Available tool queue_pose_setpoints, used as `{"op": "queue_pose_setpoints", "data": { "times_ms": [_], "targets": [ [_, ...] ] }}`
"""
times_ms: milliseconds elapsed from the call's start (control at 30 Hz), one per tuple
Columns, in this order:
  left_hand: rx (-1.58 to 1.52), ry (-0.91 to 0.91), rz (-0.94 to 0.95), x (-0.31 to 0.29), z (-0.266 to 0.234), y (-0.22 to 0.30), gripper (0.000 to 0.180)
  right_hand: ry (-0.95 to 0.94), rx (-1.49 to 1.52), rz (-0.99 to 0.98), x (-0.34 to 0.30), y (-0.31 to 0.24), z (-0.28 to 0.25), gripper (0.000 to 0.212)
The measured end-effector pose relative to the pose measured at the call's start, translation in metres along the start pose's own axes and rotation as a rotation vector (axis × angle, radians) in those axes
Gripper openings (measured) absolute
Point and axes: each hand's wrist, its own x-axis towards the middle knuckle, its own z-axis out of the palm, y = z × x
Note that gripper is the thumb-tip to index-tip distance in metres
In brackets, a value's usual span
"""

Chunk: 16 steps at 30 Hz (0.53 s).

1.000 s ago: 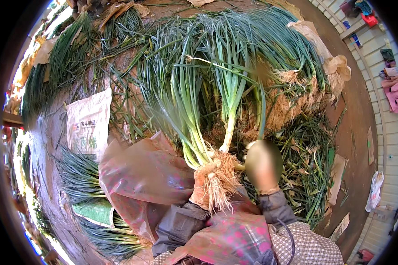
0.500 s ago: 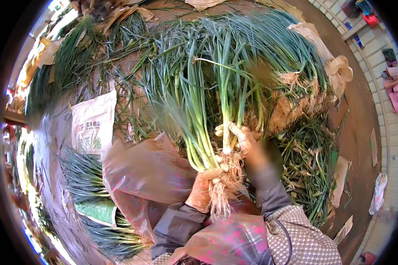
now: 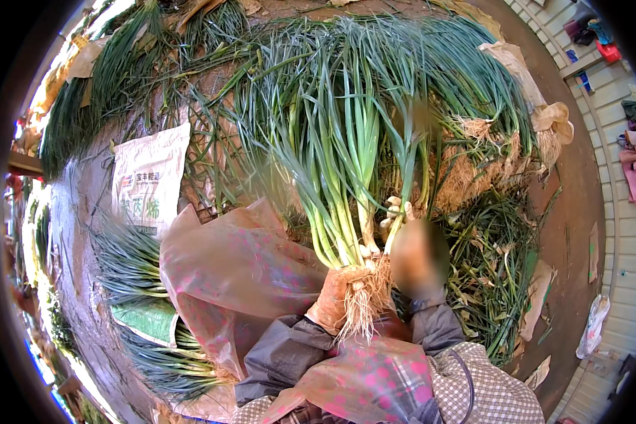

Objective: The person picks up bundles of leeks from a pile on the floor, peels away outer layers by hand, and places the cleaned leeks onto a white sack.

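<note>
My left hand (image 3: 332, 302), in a soiled orange-tan glove, is closed round the lower stems of a bunch of green onions (image 3: 343, 230). Their pale roots (image 3: 362, 304) hang out past its fingers, while the long green leaves fan away from me. My right hand (image 3: 411, 258), gloved alike and partly blurred, is beside the bunch with its fingers curled on a green onion stalk just above the roots. A translucent pink-dotted plastic sheet (image 3: 240, 265) spreads over my lap and to the left.
A large pile of green onions (image 3: 466, 78) lies ahead, roots to the right. Trimmed leaves (image 3: 491, 275) heap up at my right. On the left are a printed white sack (image 3: 150, 177) and tied bundles of green onions (image 3: 127, 258). A pale panelled wall (image 3: 632, 240) stands far right.
My left hand and its bunch have shifted slightly right. More stalks now stand together in the bunch, and my right hand has come lower, closer to the roots.
</note>
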Motion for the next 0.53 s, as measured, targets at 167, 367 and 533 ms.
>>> {"op": "queue_pose_setpoints", "data": {
  "times_ms": [167, 367, 533],
  "targets": [
    [0.006, -0.071, 0.042, 0.001, -0.02, 0.002, 0.032, 0.039, -0.227, 0.133, -0.014, 0.021, -0.005, 0.03],
    [-0.022, -0.012, 0.074, -0.006, -0.005, 0.007, 0.03, 0.148, -0.899, 0.112, 0.008, 0.055, -0.11, 0.026],
    [0.039, -0.019, 0.057, 0.01, -0.066, -0.004, 0.045, -0.154, -0.362, 0.206, 0.015, 0.048, -0.075, 0.071]
  ]
}}
